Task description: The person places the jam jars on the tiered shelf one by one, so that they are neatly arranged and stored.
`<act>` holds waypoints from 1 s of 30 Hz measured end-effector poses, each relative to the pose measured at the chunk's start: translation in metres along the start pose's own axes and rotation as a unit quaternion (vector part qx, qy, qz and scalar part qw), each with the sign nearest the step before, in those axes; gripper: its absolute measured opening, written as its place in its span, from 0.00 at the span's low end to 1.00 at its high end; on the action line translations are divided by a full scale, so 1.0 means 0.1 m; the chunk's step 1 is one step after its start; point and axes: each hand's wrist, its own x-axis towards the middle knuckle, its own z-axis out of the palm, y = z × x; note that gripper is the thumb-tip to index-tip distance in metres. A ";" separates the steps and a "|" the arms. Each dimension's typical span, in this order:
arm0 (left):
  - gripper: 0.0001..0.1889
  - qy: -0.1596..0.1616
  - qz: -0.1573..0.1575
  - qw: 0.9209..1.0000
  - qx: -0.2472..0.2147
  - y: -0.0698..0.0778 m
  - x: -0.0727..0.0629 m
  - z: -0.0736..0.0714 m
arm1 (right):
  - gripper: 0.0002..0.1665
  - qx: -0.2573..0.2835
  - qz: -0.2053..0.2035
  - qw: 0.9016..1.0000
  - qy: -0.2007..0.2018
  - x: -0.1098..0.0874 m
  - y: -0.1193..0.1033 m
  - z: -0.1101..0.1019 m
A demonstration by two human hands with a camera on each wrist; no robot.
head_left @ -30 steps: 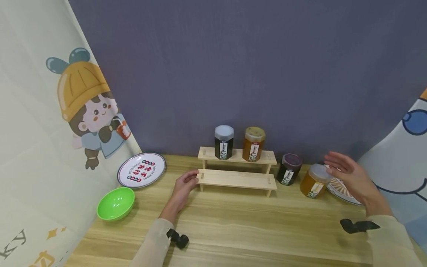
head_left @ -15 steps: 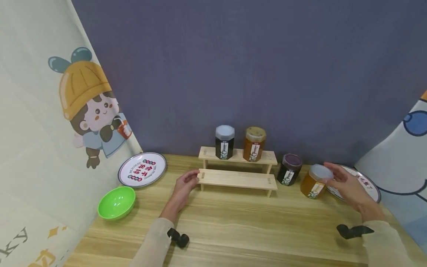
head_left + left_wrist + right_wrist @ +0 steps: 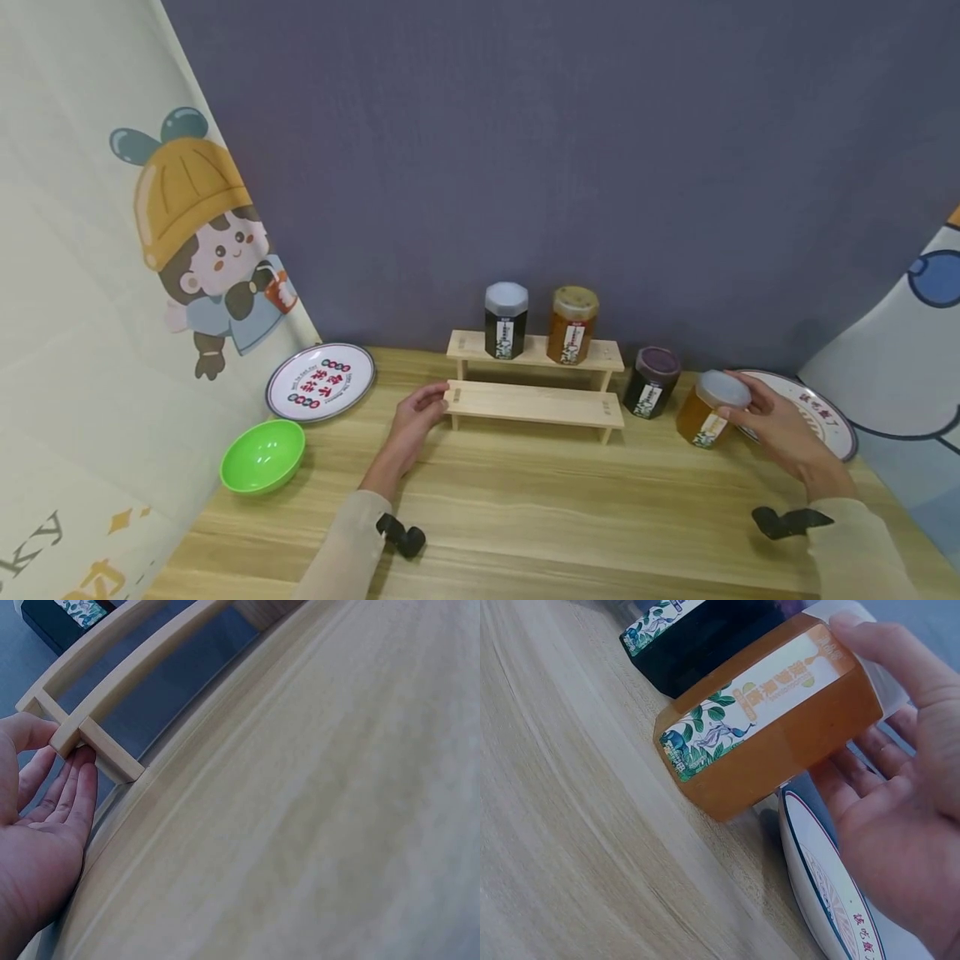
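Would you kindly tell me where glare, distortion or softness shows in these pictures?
Head view: small highlights on the green bowl; left wrist: the wooden rack looks bowed, the tabletop soft and blurred; right wrist: the label on the amber jar is fairly clear.

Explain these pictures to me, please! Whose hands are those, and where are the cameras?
There's no robot here: these are a person's own bare hands. The wide view comes from a camera worn on the head, looking forward and down. The other two come from cameras on the wrists, each watching one hand.

On the wooden table stands a little two-step stand, with a dark jar and a gold-lidded jar on top. Beside it are a purple-lidded jar and a white-lidded amber jar. A green bowl, a left plate and a right plate sit farther out.

The left hand pinches the stand's end; the right hand holds the white-lidded amber jar.
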 end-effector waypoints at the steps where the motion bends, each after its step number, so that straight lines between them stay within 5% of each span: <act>1: 0.21 0.001 -0.001 1.000 0.000 0.00 -0.01 0.00 | 0.42 -0.004 0.001 1.000 0.000 0.00 0.00 0.00; 20: 0.21 -0.008 0.001 1.000 -0.007 -0.02 -0.01 -0.01 | 0.45 -0.028 0.014 0.998 0.046 -0.09 -0.04 0.04; 30: 0.22 -0.009 0.007 1.000 -0.002 -0.02 0.00 -0.01 | 0.45 -0.097 0.033 0.993 0.062 -0.07 -0.16 0.06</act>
